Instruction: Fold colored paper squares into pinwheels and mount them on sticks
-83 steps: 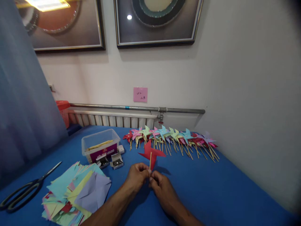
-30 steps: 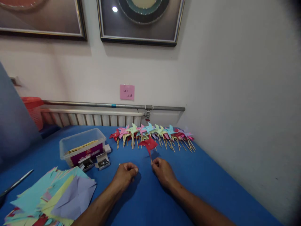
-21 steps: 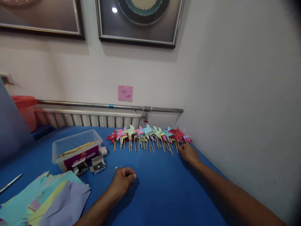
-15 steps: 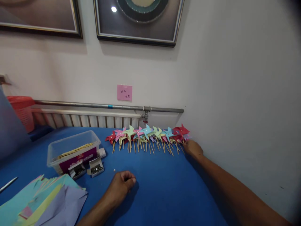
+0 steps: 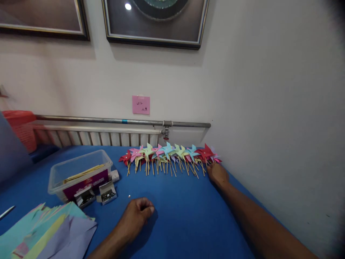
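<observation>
Pinching red pinwheel [image 5: 205, 153] by its stick [image 5: 206, 162], likely sparing the paper, right hand [image 5: 218, 175] at pinwheel row's [image 5: 167, 151] right end; left hand [image 5: 138, 213] curled, can't tell if gripping.

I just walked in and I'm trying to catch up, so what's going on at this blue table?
A person has their right hand at the stick of a red pinwheel, near the right end of a row of paper pinwheels; its grip is hard to make out. The left hand is curled low over the table, nothing visible in it. Left of that hand are a plastic tub of sticks and a paper pile.
</observation>
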`<state>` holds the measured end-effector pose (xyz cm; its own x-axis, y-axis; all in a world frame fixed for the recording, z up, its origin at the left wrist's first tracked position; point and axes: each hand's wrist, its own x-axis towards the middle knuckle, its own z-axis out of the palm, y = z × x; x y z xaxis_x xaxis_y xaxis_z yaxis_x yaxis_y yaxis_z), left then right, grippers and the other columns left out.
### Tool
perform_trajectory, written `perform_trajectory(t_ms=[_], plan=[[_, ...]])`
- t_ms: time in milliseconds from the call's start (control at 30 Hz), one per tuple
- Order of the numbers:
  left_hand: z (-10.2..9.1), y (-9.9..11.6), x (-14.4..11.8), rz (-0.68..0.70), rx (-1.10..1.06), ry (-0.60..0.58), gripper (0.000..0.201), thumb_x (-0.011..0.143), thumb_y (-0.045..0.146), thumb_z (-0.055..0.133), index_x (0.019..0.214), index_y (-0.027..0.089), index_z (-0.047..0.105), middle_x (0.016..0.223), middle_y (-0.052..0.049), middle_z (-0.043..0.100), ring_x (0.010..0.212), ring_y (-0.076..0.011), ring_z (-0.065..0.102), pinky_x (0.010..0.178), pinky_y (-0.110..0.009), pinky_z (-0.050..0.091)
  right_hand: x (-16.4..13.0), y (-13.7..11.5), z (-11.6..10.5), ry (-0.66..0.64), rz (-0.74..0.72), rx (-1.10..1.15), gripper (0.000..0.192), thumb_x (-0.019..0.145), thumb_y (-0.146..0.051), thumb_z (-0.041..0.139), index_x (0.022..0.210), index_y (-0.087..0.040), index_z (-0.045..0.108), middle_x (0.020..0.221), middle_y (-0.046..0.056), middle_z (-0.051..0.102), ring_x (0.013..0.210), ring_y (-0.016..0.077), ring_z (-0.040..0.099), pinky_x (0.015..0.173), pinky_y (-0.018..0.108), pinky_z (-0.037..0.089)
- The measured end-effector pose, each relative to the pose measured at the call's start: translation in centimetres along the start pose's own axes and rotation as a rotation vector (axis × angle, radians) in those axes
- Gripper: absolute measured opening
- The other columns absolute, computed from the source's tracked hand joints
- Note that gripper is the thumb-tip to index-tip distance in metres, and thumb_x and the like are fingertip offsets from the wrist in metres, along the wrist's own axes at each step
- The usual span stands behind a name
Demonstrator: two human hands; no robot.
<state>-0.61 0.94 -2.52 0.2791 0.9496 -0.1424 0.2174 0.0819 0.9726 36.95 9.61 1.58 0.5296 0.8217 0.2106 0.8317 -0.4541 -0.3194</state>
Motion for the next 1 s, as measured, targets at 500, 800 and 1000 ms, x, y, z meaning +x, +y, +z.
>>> perform_trajectory(t_ms=[500,800,1000], plan=[[0.1,0.7,-0.7,0.144,0.183,0.016,0.014,0.077,0.026,0.056,0.068,0.016,0.06,0.058,0.004,0.051,0.056,-0.0112,0.042,0.055,-0.024,0.03,-21.5,-12.4,-0.8,-0.294,-0.552,0.801,0.034,0.095,-0.045,0.042,0.069,-0.023,0.045,0.06,-0.004,0.049,0.057,0.0146,0.046,0.056,0.026,0.033],[-0.6,1.5,-1.6,0.27,0.694,0.078,0.019,0.082,0.019,0.052,0.075,0.018,0.069,0.078,-0.007,0.071,0.072,-0.0186,0.059,0.063,-0.027,0.032,-24.3,-12.6,3.6,-0.377,-0.522,0.832,0.031,0.095,-0.042,0.042,0.073,-0.023,0.052,0.064,-0.003,0.056,0.06,0.0157,0.052,0.058,0.026,0.035],[-0.3,1.4,-2.0,0.316,0.867,0.012,0.025,0.089,0.022,0.044,0.084,0.019,0.069,0.088,-0.01,0.072,0.077,-0.0203,0.063,0.065,-0.029,0.033,-24.6,-12.9,3.5,-0.371,-0.529,0.854,0.029,0.095,-0.038,0.044,0.072,-0.022,0.05,0.065,-0.004,0.055,0.062,0.0137,0.05,0.059,0.024,0.035]])
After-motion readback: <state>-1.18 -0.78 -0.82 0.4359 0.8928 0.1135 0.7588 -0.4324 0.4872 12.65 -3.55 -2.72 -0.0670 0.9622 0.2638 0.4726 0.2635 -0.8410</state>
